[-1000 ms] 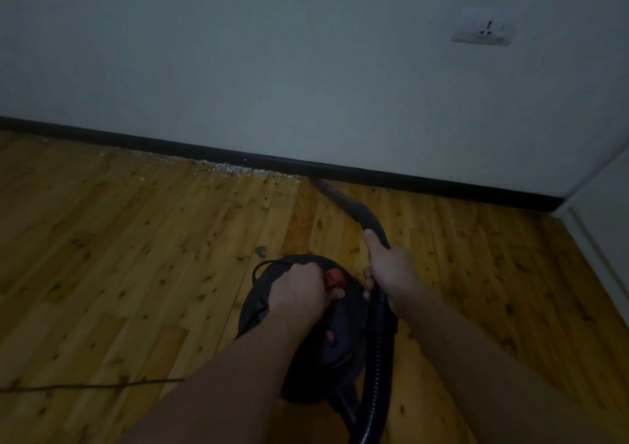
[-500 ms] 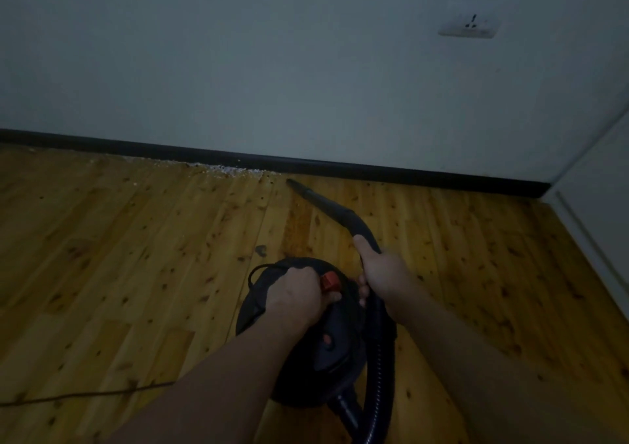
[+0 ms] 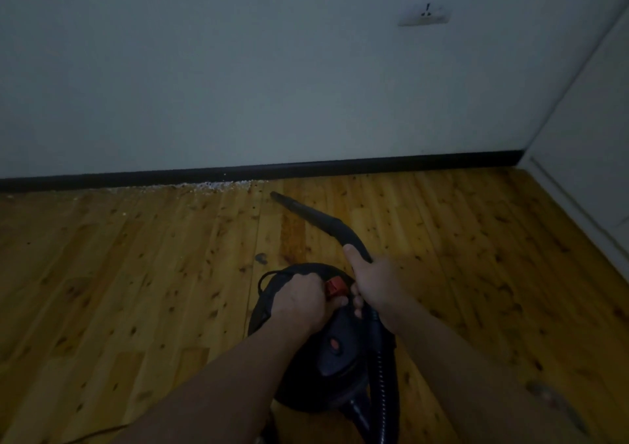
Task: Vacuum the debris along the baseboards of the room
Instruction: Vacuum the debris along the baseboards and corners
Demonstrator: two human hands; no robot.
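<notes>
A black canister vacuum (image 3: 335, 351) with a red part on top sits on the wooden floor right below me. My left hand (image 3: 301, 299) grips its top handle. My right hand (image 3: 372, 283) is closed around the black hose nozzle (image 3: 306, 210), whose tip points up and left and stops a little short of the black baseboard (image 3: 340, 166). A strip of pale, crumbly debris (image 3: 218, 185) lies against the baseboard just left of the nozzle tip and thins out further left.
The grey wall carries a socket (image 3: 425, 15) at upper right. A second wall with a pale skirting (image 3: 578, 202) closes the corner on the right. A small dark speck (image 3: 261, 258) lies on the planks near the vacuum.
The nozzle tip has drawn back from the baseboard and shifted left toward the debris. My view has swung so the corner on the right shows more.
</notes>
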